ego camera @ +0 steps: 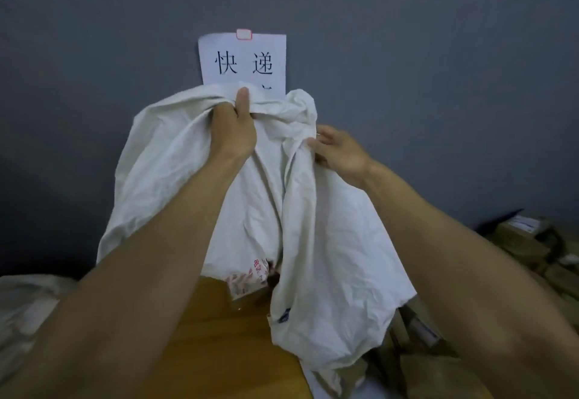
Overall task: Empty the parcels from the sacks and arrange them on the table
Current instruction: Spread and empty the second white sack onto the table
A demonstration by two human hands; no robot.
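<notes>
Off to the left of the raised sack [194, 160], a second sack [22, 308] is lying slumped on the surface [200, 336], looks like it's not being touched at all. The raised sack itself is being held up high in front of the paper sign [242, 60] on the wall, with its open end hanging down. The left hand [233, 126] is being kept clenched around a bunched fold at the top. Under the sack, a taped parcel [247, 276] is being let out onto the surface. Further right, the right hand [336, 151] is pinching the sack's side fold. Probably best if the bottom corners get lifted higher and shaken gently, so nothing's getting snagged in the cloth. Right of the sack, brown parcels [520, 239] are sitting in a pile, waiting to be arranged.
</notes>
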